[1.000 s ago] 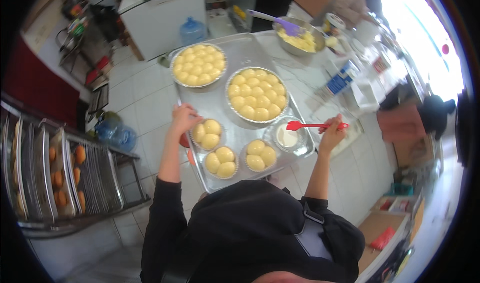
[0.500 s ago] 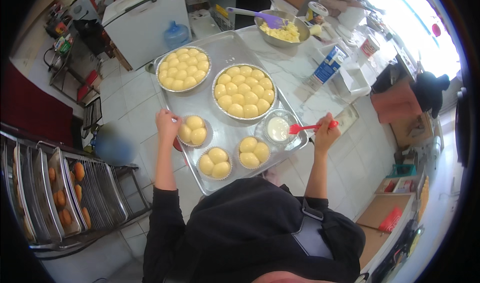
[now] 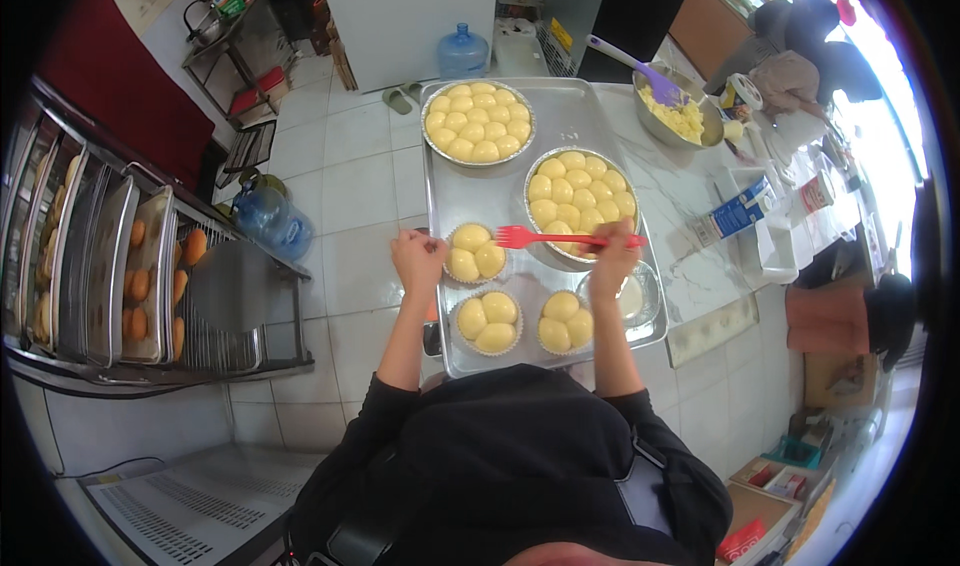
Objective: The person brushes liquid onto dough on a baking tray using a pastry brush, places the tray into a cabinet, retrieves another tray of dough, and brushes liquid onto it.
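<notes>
My right hand (image 3: pixel 612 258) grips a red pastry brush (image 3: pixel 560 238), its head pointing left over the edge of a small paper cup of glossy dough balls (image 3: pixel 474 253). Whether the bristles touch the dough I cannot tell. Beside that cup's left edge, my left hand (image 3: pixel 418 258) has its fingers drawn together; anything between them is hidden. Two more paper cups of dough balls (image 3: pixel 489 322) (image 3: pixel 566 322) sit nearer me on the metal tray (image 3: pixel 490 194). Partly behind my right hand stands a glass bowl (image 3: pixel 650 301) of white liquid.
Two round foil pans of dough balls (image 3: pixel 478 123) (image 3: pixel 580 201) fill the tray's far part. A metal bowl (image 3: pixel 700 131) with a purple spatula (image 3: pixel 640 70) and a blue-and-white carton (image 3: pixel 738 211) are on the marble table. To the left stand a rack of baked buns (image 3: pixel 150 276) and a blue water bottle (image 3: pixel 272 224).
The brush has moved left from the glass bowl to the left small cup, with my right hand. My left hand stays by that cup. The whole view has turned and shifted.
</notes>
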{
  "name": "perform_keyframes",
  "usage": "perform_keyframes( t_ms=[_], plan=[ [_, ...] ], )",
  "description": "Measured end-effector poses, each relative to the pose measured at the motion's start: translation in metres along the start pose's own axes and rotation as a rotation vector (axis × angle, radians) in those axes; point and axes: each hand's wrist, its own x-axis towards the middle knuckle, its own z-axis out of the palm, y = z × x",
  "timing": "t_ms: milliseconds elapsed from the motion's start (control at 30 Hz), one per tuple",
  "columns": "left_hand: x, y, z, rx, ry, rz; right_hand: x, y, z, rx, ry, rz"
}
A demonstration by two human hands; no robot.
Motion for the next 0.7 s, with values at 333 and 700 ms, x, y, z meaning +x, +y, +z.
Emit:
perform_keyframes(
  t_ms=[333, 700],
  plan=[
    [-0.007, -0.005, 0.003, -0.051, 0.066, 0.011, -0.003, 0.040, 0.041, -0.071, -0.412, -0.020],
    [-0.011, 0.003, 0.000, -0.062, 0.104, 0.059, 0.008, 0.029, 0.052, -0.252, -0.325, -0.003]
  ],
)
